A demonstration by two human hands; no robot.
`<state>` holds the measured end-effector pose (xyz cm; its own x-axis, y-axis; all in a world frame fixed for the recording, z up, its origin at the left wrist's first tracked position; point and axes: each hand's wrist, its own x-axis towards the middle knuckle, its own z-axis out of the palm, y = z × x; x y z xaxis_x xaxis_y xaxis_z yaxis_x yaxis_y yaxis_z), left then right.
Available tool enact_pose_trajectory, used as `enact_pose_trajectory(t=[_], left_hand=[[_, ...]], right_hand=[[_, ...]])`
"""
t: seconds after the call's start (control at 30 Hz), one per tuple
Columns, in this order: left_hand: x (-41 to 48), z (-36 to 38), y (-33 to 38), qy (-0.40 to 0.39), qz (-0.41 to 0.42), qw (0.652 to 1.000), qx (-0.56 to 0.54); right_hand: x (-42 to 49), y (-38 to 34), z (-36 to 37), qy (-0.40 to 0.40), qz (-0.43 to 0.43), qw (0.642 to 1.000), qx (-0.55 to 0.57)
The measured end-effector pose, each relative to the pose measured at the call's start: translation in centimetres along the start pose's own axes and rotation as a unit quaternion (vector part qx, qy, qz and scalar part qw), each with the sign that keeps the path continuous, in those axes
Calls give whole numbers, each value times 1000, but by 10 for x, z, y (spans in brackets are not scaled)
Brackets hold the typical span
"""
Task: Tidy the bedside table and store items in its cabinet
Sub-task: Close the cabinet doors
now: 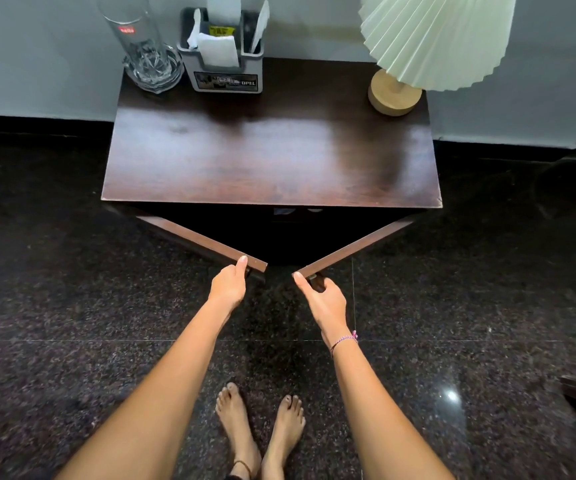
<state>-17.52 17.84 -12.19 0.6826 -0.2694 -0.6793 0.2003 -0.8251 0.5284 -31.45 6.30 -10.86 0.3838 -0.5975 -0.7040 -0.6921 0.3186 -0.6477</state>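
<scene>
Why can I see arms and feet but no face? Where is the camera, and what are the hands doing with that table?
The camera sits on the person's head and looks down, so you see what they see: their own arms and bare feet, never their face. There is only this one picture.

In front of them stands a dark wooden bedside table. On its top, at the back, are a tall empty glass, a grey organizer box with papers and packets in it, and a small lamp with a pleated shade.

Below the top is a cabinet with two doors, both swung partly open. The left hand holds the left door by its edge, and the right hand holds the right door. The inside is too dark to see much.
</scene>
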Motion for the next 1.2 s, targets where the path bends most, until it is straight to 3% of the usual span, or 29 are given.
enact_pose_trajectory(t=[0.2,0.37,0.57,1.2], left_hand=[[-9,-7,-21,-24,78,996,24],[-4,-10,-20,-34,120,986,113],[9,-6,-13,-4,106,987,119],[49,-1,21,52,77,985,144]], right_hand=[[2,2,-11,8,-35,998,-42],[8,0,-10,8,-39,997,-69],[25,-7,-3,64,-70,990,-103],[83,-36,11,69,-38,976,-202]])
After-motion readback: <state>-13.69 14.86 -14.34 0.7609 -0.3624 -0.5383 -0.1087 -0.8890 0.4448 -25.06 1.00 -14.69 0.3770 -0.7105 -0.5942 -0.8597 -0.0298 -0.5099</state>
